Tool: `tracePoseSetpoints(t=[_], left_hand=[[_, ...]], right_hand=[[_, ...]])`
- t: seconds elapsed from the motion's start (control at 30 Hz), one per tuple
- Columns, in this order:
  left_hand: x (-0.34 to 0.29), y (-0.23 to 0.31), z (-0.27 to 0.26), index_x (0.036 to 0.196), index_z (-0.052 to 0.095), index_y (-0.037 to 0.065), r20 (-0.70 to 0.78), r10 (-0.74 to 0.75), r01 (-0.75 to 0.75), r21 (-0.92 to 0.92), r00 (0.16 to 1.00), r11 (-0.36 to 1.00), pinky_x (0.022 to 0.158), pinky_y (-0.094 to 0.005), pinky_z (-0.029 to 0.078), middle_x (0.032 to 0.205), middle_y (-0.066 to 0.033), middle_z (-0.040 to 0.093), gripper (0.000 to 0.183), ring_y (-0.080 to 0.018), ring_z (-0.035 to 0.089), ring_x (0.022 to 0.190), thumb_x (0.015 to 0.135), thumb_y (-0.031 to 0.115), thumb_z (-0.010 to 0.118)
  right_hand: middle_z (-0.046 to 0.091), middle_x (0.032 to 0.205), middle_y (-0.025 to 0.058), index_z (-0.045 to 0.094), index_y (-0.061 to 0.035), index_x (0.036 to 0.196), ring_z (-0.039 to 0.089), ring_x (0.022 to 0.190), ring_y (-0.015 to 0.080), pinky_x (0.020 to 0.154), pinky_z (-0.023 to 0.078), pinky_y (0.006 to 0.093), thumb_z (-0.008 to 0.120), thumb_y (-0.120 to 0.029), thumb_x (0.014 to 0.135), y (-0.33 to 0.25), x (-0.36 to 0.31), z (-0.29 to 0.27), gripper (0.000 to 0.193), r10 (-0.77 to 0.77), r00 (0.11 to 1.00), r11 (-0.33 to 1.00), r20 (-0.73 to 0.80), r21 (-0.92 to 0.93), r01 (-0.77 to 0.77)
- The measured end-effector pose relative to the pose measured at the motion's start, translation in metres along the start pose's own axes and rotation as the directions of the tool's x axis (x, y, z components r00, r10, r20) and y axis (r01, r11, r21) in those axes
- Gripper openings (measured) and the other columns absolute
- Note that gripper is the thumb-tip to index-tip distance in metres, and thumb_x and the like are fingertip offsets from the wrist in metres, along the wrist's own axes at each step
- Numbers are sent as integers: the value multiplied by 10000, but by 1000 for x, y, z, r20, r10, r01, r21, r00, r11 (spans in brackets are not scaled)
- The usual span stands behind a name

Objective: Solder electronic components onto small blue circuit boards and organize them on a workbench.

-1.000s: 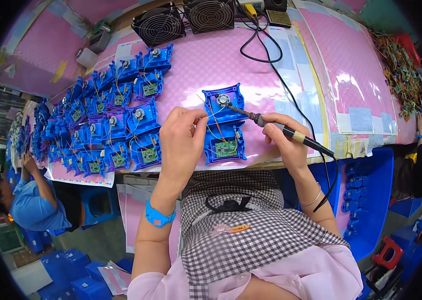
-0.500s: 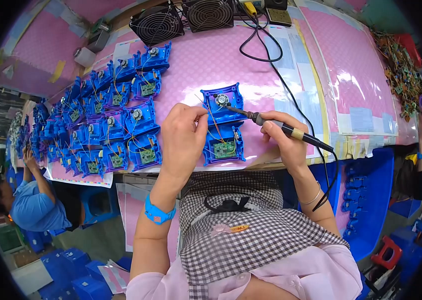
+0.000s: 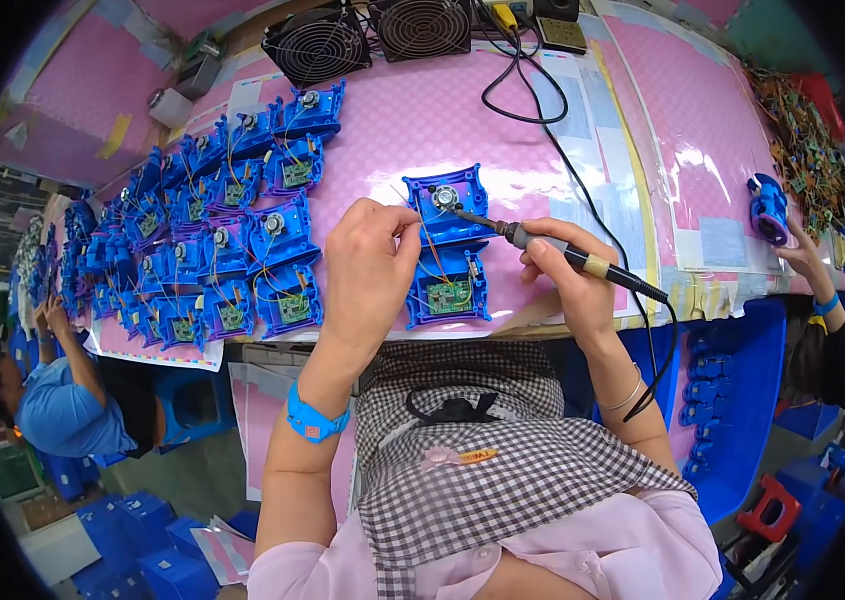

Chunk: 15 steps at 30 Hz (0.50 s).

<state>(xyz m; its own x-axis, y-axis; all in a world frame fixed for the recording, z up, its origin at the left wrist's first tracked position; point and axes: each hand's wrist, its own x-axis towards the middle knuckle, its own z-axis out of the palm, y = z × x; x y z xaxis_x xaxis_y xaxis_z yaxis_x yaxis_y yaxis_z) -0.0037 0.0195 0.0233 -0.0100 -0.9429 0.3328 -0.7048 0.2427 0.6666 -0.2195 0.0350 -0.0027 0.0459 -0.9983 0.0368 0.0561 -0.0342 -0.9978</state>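
Note:
On the pink bench before me lies an opened blue plastic housing in two halves. Its far half (image 3: 463,229) carries a round metal speaker (image 3: 445,197), and its near half holds a green circuit board (image 3: 450,297). Thin wires run between the halves. My left hand (image 3: 368,260) is closed in a pinch on a thin wire at the housing's left side. A soldering iron (image 3: 553,250) is gripped in my right hand (image 3: 573,275) like a pen. Its tip reaches the lower right edge of the speaker, where contact is too small to make out.
Rows of similar opened blue housings (image 3: 278,225) fill the bench on the left. Two black fans (image 3: 421,28) stand at the back. The iron's black cable (image 3: 583,180) crosses the right side. At far right, a co-worker's hand (image 3: 811,262) touches a blue-purple housing (image 3: 769,210) beside piled circuit boards (image 3: 803,150).
The co-worker's hand at far right has come further in over the bench, with a blue-purple housing now standing there. My hands and the soldering iron have hardly moved.

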Motion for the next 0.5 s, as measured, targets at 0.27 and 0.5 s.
tracePoseSetpoints(t=[0.27,0.5], left_hand=[[1,-1,6,854,661,-6,-23,52,-51,45,998,998,581,-373,469,781,-129,590,83,-268,593,639,771,6,655],[-4,8,11,905,631,10,-17,61,-61,23,998,998,615,-405,475,808,-137,587,124,-305,601,695,782,-3,638]], right_hand=[[667,804,114,659,48,1012,637,650,135,616,495,222,637,-19,825,0,-1,-1,199,-256,963,924,81,-274,268],[649,760,91,681,40,952,577,598,102,546,451,214,626,-50,830,-15,4,-17,162,-169,984,973,-51,-170,158]])
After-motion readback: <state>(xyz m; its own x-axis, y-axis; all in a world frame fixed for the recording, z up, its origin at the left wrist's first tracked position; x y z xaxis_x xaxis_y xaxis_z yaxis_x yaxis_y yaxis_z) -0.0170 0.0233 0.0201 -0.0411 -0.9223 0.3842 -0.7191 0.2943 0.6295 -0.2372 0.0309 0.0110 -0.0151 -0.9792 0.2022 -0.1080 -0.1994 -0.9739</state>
